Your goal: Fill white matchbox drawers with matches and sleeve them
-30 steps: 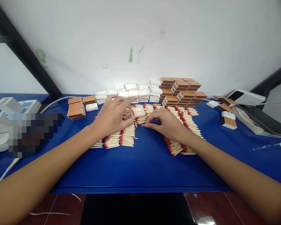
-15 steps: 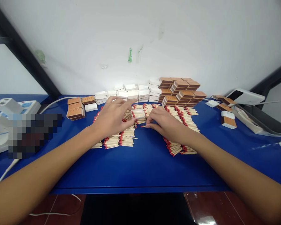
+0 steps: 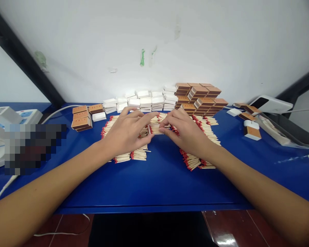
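Where the tray (image 3: 149,129) opens, red-headed matches (image 3: 156,129) lie inside

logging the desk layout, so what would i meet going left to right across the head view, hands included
white power strip → small stack of orange matchboxes → left hand → small tray of matches → right hand → single matchbox → dark grey case
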Action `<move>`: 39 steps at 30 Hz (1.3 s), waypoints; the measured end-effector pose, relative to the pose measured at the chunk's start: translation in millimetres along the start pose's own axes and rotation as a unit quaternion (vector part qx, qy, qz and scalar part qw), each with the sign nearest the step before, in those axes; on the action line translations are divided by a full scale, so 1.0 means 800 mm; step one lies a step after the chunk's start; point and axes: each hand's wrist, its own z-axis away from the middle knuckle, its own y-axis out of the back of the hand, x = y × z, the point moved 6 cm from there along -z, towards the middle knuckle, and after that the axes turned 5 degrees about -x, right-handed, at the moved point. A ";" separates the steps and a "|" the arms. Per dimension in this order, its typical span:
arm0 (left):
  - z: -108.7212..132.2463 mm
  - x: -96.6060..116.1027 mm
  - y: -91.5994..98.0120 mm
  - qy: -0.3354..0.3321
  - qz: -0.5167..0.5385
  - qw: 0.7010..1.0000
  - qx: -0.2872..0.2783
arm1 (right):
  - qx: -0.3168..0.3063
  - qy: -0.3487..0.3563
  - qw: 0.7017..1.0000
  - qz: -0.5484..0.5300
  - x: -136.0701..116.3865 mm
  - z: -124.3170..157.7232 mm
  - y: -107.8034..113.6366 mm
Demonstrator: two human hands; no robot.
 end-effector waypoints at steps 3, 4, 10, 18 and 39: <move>0.000 -0.013 0.003 0.015 -0.011 1.000 0.009 | 0.002 -0.009 1.000 -0.003 0.005 0.000 0.002; 0.000 -0.018 0.003 0.022 -0.013 1.000 0.013 | -0.008 -0.009 1.000 -0.002 0.007 0.000 0.000; 0.000 -0.032 0.003 0.054 -0.019 0.998 0.017 | -0.083 0.015 0.996 0.000 0.015 0.003 -0.025; 0.001 -0.026 0.003 0.043 -0.028 0.998 0.022 | -0.098 0.018 0.995 -0.002 0.019 0.002 -0.032; -0.001 -0.026 0.002 0.045 -0.018 0.999 0.010 | -0.157 0.007 0.987 0.020 0.014 0.005 -0.037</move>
